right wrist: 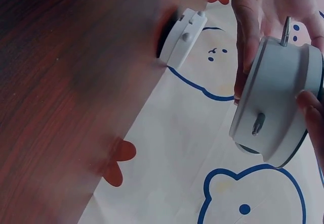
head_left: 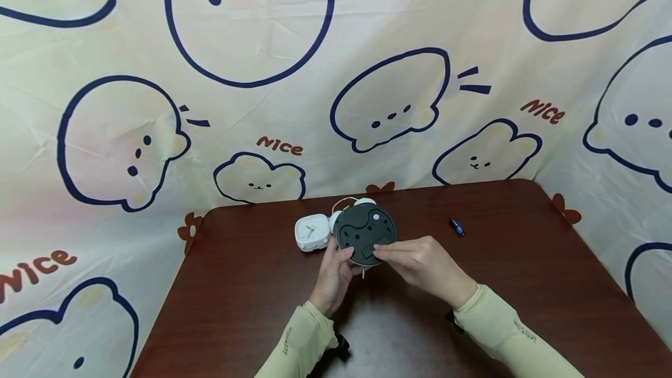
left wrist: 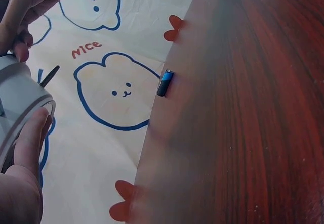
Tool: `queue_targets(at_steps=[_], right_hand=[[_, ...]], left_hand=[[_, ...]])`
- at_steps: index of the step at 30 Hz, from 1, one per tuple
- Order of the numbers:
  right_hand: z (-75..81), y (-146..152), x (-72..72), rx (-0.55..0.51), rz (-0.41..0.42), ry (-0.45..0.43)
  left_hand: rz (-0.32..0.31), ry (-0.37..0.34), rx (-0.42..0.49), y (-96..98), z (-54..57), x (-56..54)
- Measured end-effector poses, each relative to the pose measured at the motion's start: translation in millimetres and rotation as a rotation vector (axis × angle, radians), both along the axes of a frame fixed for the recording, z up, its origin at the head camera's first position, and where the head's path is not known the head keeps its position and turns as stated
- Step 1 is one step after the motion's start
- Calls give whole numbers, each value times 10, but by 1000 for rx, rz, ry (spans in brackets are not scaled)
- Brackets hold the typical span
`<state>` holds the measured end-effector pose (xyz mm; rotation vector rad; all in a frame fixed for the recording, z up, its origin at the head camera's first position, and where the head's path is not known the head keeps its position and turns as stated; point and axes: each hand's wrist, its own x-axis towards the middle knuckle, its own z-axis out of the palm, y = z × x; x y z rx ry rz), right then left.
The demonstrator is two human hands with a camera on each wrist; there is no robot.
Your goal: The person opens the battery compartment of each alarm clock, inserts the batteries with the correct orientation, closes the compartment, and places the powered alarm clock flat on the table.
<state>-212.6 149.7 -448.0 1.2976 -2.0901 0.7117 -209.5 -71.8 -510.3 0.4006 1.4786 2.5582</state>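
Note:
A round twin-bell alarm clock (head_left: 362,227) is held up over the table with its dark back toward the head camera. My left hand (head_left: 335,276) grips its lower left edge, thumb on the back and fingers underneath. Fingertips of my right hand (head_left: 422,264) touch the lower right of the back, by the rectangular battery cover; these fingers look fairly straight. In the right wrist view, the clock's white side (right wrist: 276,100) shows two metal feet. The dial side is turned away from the head camera.
Behind the clock and to its left stands a small white square alarm clock (head_left: 312,232). A blue and black battery (head_left: 457,227) lies on the brown table (head_left: 236,308) toward the back right. A printed cloth (head_left: 367,168) hangs behind the table and along its sides.

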Motion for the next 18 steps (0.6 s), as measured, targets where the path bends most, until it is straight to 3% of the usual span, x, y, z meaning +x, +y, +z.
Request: queue_targets(at_steps=[9, 18], right_hand=[[-30, 41, -13, 23, 44, -25], [-34, 34, -8, 53, 18, -22]], left_hand=[[7, 3, 7, 0, -18, -13], [-11, 12, 28, -28, -25, -4]])
